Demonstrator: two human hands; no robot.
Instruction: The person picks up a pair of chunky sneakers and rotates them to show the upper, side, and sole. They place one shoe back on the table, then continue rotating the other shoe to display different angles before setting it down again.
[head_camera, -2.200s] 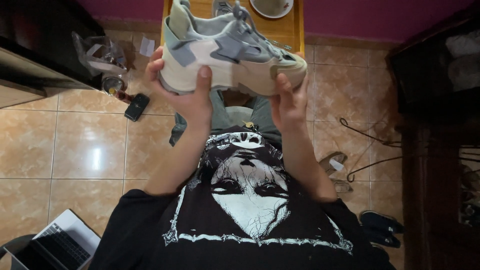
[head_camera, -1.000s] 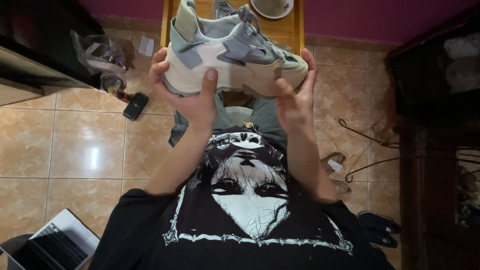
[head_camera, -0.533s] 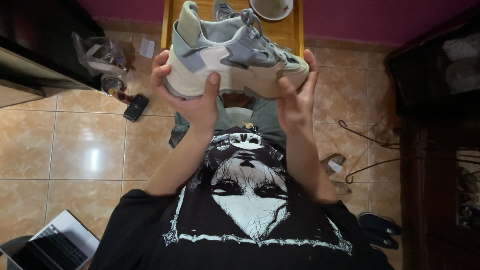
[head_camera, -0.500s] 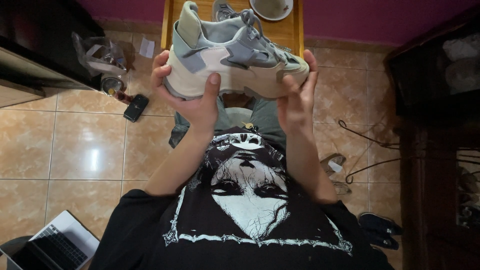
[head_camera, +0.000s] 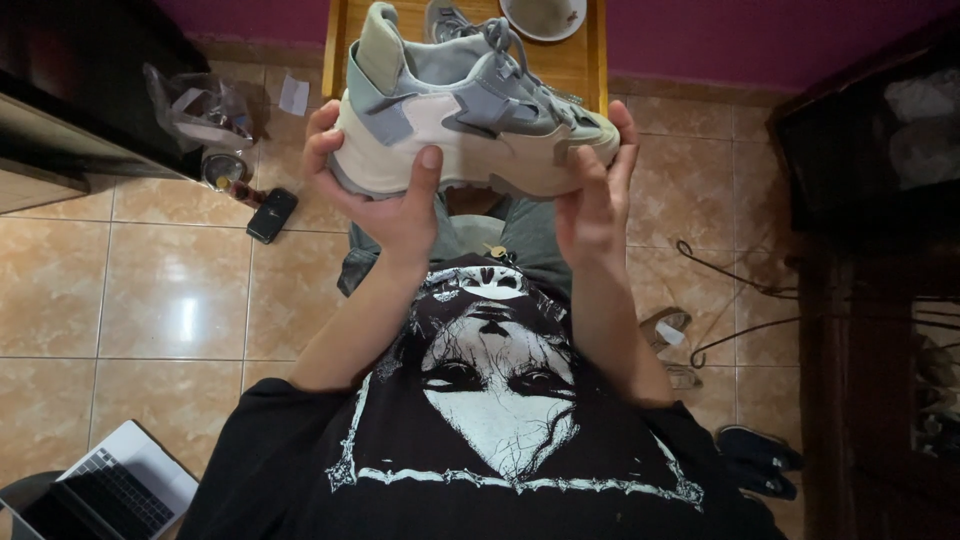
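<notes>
While the left hand (head_camera: 385, 195) cups the heel of the grey-and-cream sneaker (head_camera: 470, 110), the right hand (head_camera: 595, 195) grips the toe; the sole and both palms are hidden.

The sneaker (head_camera: 470, 115) is pale grey and cream with a whitish sole and grey laces. Below it, the T-shirt (head_camera: 480, 440) is black with a white graphic print; to the sneaker's left the floor tiles (head_camera: 170, 300) are glossy beige-orange marbled, with a black phone (head_camera: 271, 215) lying there. Behind the sneaker, the wooden table (head_camera: 570, 60) is honey-yellow against a magenta wall (head_camera: 760, 35).
</notes>
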